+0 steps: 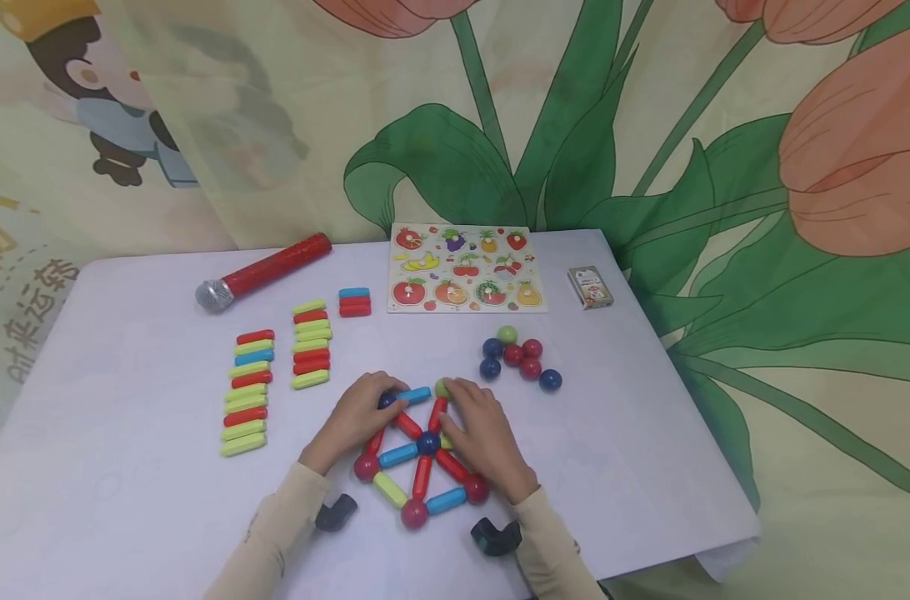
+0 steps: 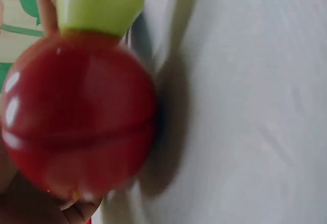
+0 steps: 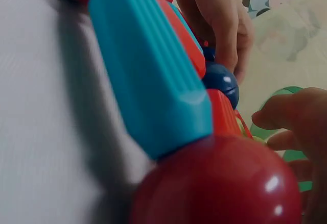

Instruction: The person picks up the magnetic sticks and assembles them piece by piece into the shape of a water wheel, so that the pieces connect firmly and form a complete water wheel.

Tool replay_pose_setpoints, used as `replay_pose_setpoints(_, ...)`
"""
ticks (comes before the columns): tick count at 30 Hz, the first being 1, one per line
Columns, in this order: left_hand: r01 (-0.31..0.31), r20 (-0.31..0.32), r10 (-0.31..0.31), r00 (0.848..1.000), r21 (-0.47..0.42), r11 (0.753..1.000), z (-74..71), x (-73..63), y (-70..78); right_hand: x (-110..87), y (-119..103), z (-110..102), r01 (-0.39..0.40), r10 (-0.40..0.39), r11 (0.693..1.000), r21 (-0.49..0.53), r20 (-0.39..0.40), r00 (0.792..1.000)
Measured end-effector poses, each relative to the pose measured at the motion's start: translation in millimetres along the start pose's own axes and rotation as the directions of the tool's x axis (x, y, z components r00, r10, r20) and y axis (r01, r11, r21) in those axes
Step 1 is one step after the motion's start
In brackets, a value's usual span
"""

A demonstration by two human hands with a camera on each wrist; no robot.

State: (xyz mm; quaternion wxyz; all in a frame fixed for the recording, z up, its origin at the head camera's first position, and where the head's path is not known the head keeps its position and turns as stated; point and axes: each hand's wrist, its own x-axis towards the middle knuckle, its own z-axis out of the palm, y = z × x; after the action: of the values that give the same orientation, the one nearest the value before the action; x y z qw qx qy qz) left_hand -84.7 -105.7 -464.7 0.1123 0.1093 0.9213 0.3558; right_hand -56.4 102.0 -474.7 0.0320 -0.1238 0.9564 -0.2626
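A wheel-like frame of plastic rods and balls lies on the table, with a blue hub ball (image 1: pixel 428 442) at its middle. My left hand (image 1: pixel 361 417) grips a dark blue ball (image 1: pixel 387 401) at the frame's upper left, beside a light blue rod (image 1: pixel 413 396). At the upper right, my right hand (image 1: pixel 488 429) holds a green ball (image 1: pixel 442 388), partly covered by its fingers, above a red rod (image 1: pixel 437 414). Up close in the left wrist view is a red ball (image 2: pixel 79 117) joined to a yellow-green rod (image 2: pixel 102 4). The right wrist view shows another red ball (image 3: pixel 219 183) joined to a blue rod (image 3: pixel 150 71).
Two columns of loose rods (image 1: pixel 248 392) lie at the left, with a short stack (image 1: pixel 354 302) behind. Loose balls (image 1: pixel 530 368) cluster at right. Farther back are a red microphone-like tube (image 1: pixel 275 271), a fruit board (image 1: pixel 466 268) and a small box (image 1: pixel 590 287).
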Motion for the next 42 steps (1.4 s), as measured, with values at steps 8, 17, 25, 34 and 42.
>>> replay_pose_setpoints(8, 0.002, -0.019, -0.002, 1.000, -0.003, 1.000, 4.0, -0.8, 1.7, 0.7, -4, -1, 0.021, -0.021, 1.000, 0.006, 0.025, 0.999)
replay_pose_setpoints(17, -0.029, -0.025, 0.028, 0.999, -0.019, 0.999, 5.9, -0.3, 1.8, -0.8, 2, -3, 0.033, -0.033, 0.998, 0.059, 0.005, 0.999)
replay_pose_setpoints(25, -0.069, -0.034, 0.068, 0.997, -0.027, 0.997, -2.7, 2.4, -1.8, -10.5, -2, -5, 0.055, -0.057, 0.998, -0.025, -0.077, 0.995)
replay_pose_setpoints(34, 0.103, -0.200, -0.083, 0.976, 0.091, 0.990, -57.0, 50.0, -13.1, -31.5, -17, 9, 0.338, -0.354, 0.929, -0.151, -0.094, 0.931)
replay_pose_setpoints(42, 0.186, -0.232, -0.127, 0.964, 0.253, 0.949, -74.8, 78.4, -29.4, -36.8, -23, 17, 0.340, -0.355, 0.929, -0.145, -0.088, 0.931)
